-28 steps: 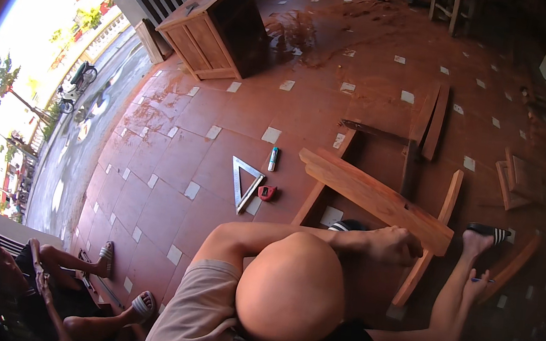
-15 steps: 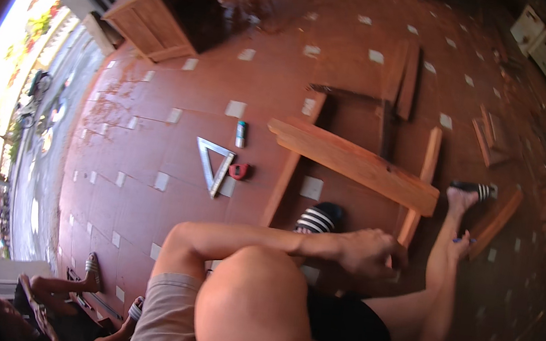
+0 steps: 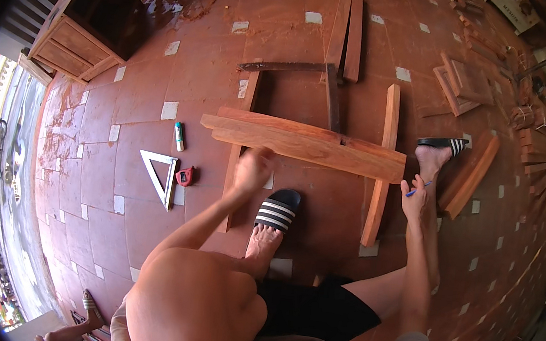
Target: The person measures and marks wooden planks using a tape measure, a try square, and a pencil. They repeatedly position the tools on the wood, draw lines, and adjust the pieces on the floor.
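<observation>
1. Your left hand (image 3: 253, 168) hung just over the near edge of the long plank (image 3: 303, 145); it was blurred, the fingers seemed curled together, and I could not tell whether they gripped the wood or only brushed it.
2. Your right hand (image 3: 414, 195) sat by your right knee, apart from the plank, with its fingers pinched on a blue pen (image 3: 417, 190); the pen's tip stuck out toward the sandalled right foot (image 3: 437, 155).
3. The long plank lay crosswise on two upright rails, the left rail (image 3: 242, 133) and the right rail (image 3: 383, 163); a second board seemed stacked flush behind it, though the seam was hard to read.
4. Your left foot, in a striped sandal (image 3: 278, 209), stood on the red tile floor (image 3: 132, 222) between the two rails, just below the plank.
5. To your left a metal triangle square (image 3: 162, 177) lay flat on the tiles; a small red tape measure (image 3: 184, 175) lay just beside its right edge, and a marker tube (image 3: 179, 137) lay above them, near but not touching.
6. Beyond the plank a dark thin strip (image 3: 284, 68) ran across the floor, and two boards (image 3: 346, 34) lay side by side past it; a wooden cabinet (image 3: 87, 31) stood at the far left, and a short curved plank (image 3: 472, 174) lay to the right of your right foot.
</observation>
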A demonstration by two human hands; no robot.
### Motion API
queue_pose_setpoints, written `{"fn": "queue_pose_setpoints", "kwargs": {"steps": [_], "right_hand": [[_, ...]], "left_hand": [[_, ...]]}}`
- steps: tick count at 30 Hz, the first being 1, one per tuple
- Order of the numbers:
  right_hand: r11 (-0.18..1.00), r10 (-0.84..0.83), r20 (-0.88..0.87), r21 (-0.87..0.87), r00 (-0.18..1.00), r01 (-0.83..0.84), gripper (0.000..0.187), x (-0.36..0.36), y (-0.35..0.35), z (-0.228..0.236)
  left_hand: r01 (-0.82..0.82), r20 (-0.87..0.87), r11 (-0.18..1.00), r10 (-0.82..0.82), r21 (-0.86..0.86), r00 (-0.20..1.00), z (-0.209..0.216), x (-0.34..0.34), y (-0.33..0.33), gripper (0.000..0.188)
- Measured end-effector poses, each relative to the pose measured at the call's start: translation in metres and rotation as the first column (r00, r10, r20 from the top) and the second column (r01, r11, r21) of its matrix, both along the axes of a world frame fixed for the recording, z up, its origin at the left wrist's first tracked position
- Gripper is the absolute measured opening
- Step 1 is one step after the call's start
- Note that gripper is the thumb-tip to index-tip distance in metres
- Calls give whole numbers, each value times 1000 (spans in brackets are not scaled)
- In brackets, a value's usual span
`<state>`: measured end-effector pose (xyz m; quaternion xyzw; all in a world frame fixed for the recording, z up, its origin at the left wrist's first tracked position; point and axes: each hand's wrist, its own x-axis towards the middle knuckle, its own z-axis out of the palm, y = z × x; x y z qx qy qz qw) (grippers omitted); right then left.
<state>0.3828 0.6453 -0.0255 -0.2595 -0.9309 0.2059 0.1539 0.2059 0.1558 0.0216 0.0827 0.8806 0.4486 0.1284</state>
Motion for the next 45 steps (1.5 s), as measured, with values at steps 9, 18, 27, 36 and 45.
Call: {"fn": "queue_pose_setpoints", "kwargs": {"steps": [9,18,27,36,45], "right_hand": [[935,-51,184,-336,982,111,68,-42,-27,-3],[813,-42,151,-570,988,122,51,-28,-23,1],[614,-202,89,-765,975,197,58,-3,-39,16],[534,-191,-102,-845,976,16,43,-56,-76,39],[450,153,-235,-848,960,-279,32,-156,-185,57]], "left_hand": [[-459,-86,835,455,-305,886,-59,-91,-109,52],[-547,324,832,496,87,806,-57,-69,-127,39],[-688,566,627,437,367,700,-71,-36,-158,11],[-804,631,550,546,227,552,-78,49,-227,8],[-840,430,496,822,-221,373,-87,133,-287,28]]}}
